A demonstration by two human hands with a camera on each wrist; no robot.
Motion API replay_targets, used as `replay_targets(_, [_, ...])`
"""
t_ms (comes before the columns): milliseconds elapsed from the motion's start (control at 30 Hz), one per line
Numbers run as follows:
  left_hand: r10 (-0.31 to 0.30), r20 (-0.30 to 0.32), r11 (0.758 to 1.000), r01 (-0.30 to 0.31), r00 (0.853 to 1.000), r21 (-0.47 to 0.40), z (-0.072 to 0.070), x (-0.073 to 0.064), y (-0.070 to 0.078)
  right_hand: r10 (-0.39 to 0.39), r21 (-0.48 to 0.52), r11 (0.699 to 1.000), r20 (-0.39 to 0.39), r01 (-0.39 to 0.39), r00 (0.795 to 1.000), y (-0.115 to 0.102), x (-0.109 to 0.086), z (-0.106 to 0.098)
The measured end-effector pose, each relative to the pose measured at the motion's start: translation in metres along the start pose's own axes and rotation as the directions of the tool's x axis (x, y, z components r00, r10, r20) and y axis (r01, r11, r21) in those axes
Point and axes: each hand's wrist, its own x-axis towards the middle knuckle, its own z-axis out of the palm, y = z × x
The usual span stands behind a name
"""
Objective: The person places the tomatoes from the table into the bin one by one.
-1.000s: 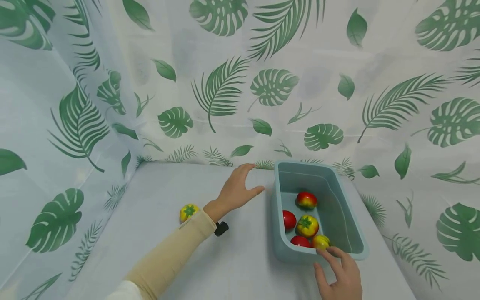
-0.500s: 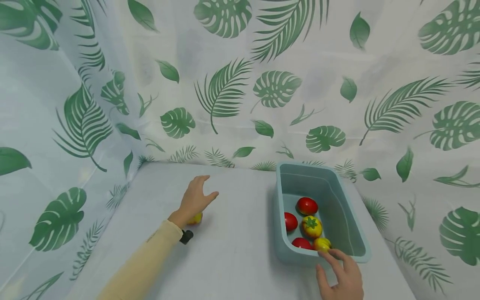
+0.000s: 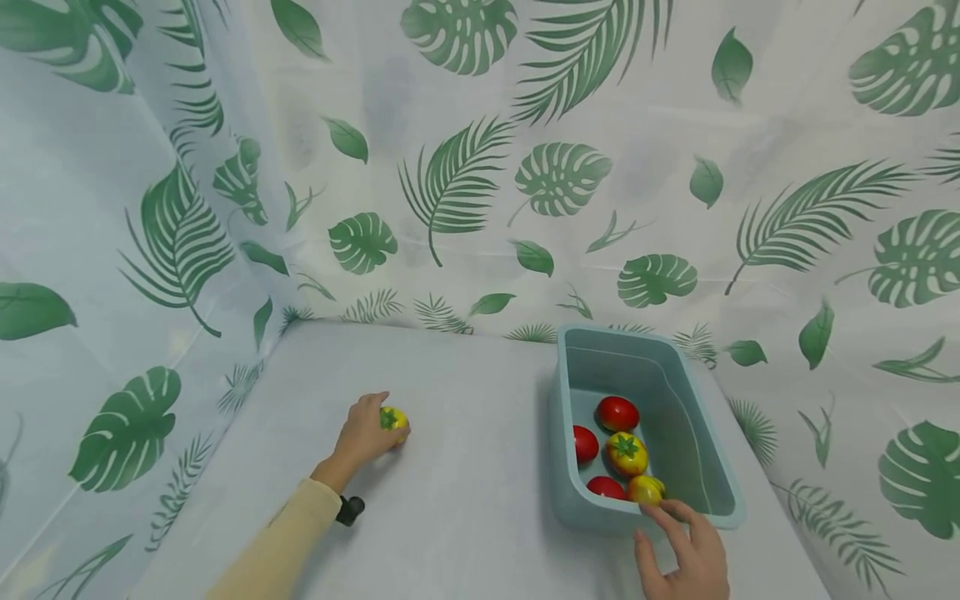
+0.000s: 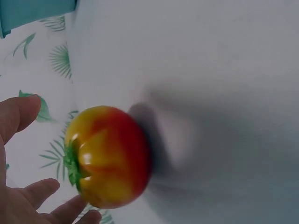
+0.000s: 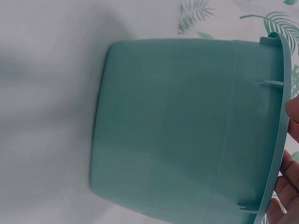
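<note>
A glossy yellow-and-red toy tomato (image 3: 394, 418) with a green leafy top sits on the white table at left. My left hand (image 3: 363, 433) is around it, fingers at the far side and thumb at the near side. In the left wrist view, one digit stands apart from the tomato (image 4: 112, 158), while the lower fingertips are close to its green top; contact is unclear. At right, my right hand (image 3: 692, 557) has its fingertips at the near rim of a blue-green plastic bin (image 3: 564, 417). The right wrist view shows the bin's outer wall (image 5: 163, 126), with fingers along the rim.
Inside the bin lie several toy fruits: a red one (image 3: 618, 413) at the back, two more red ones by the left wall, a yellow-red tomato (image 3: 627, 453) and a yellow one (image 3: 645, 490) near the front. Leaf-printed white cloth (image 3: 465, 275) encloses the table's back and sides.
My left hand has moved left and down from beside the bin to the tomato on the table. The right hand has stayed at the bin's near rim.
</note>
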Motion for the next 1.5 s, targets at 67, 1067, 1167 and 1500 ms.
replay_targets(67, [-0.003, 0.009, 1.000, 0.003, 1.000, 0.004, 0.005, -0.002, -0.003, 0.017, -0.005, 1.000, 0.010, -0.017, 1.000, -0.002, 0.000, 0.000])
replay_targets(1067, [0.111, -0.084, 0.990, -0.118, 0.990, -0.077, 0.018, 0.005, 0.028, -0.075, 0.056, 0.995, -0.089, 0.080, 0.993, 0.007, 0.001, 0.001])
replay_targets(1167, [0.134, -0.090, 0.983, -0.144, 0.987, -0.115, 0.012, 0.008, 0.048, -0.068, 0.055, 0.996, -0.078, 0.073, 0.995, 0.007, 0.001, 0.001])
replay_targets(1500, [0.184, -0.095, 0.957, -0.201, 0.978, -0.208, 0.005, 0.009, 0.095, -0.078, 0.052, 0.995, -0.078, 0.083, 0.994, 0.008, 0.001, 0.003])
